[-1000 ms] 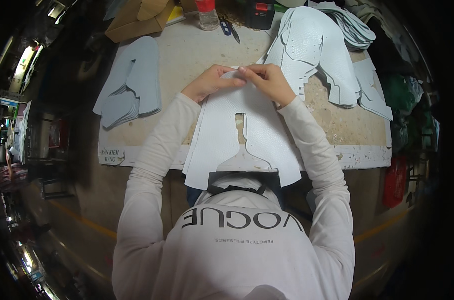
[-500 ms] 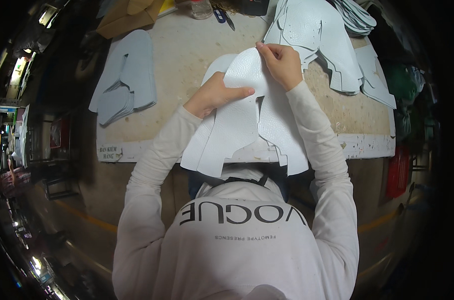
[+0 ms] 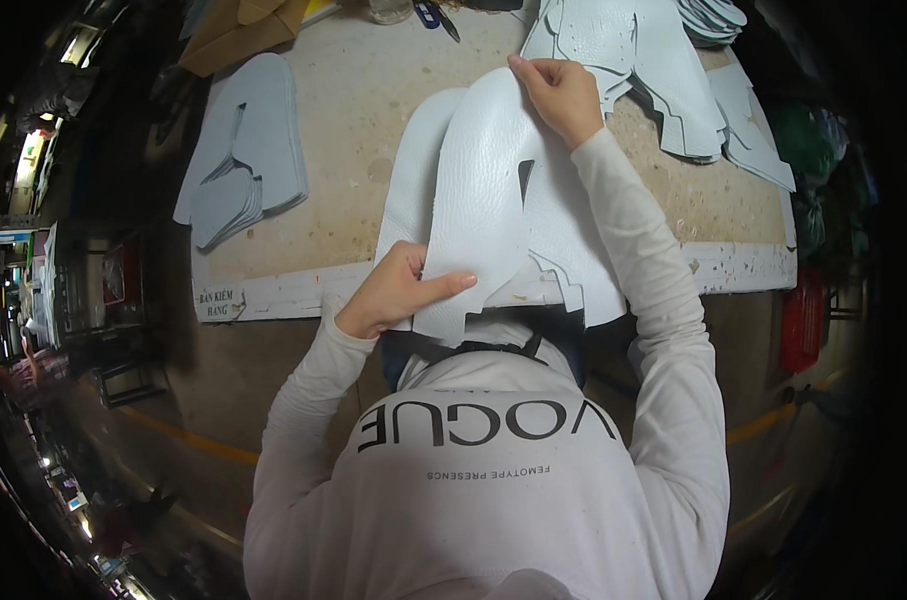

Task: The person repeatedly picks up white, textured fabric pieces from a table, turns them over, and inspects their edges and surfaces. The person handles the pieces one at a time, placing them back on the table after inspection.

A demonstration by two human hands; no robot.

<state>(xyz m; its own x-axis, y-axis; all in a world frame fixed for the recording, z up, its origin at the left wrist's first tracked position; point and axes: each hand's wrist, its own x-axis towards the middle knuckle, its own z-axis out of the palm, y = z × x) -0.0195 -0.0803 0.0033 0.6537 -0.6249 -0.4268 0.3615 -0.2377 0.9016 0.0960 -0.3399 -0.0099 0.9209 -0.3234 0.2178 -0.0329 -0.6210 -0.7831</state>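
Observation:
A white, grained leather shoe-upper piece (image 3: 481, 170), U-shaped with a slit in its middle, is lifted over the table's front edge. My right hand (image 3: 563, 95) pinches its rounded far end between thumb and fingers. Near the lower end of its left leg, my left hand (image 3: 403, 290) grips it, thumb on top and fingers behind. Beneath it, and showing to its left, lies another white piece (image 3: 410, 165) of like shape.
A neat stack of white pieces (image 3: 263, 140) lies at the table's left. More white pieces (image 3: 663, 80) are piled at the right, with another stack (image 3: 713, 20) behind. A cardboard box (image 3: 238, 35), a clear jar (image 3: 388, 10) and a blue-handled cutter (image 3: 426, 15) are at the back.
My left hand has slid down toward me, from the piece's middle to its lower left leg. My right hand has moved slightly farther away, still pinching the top.

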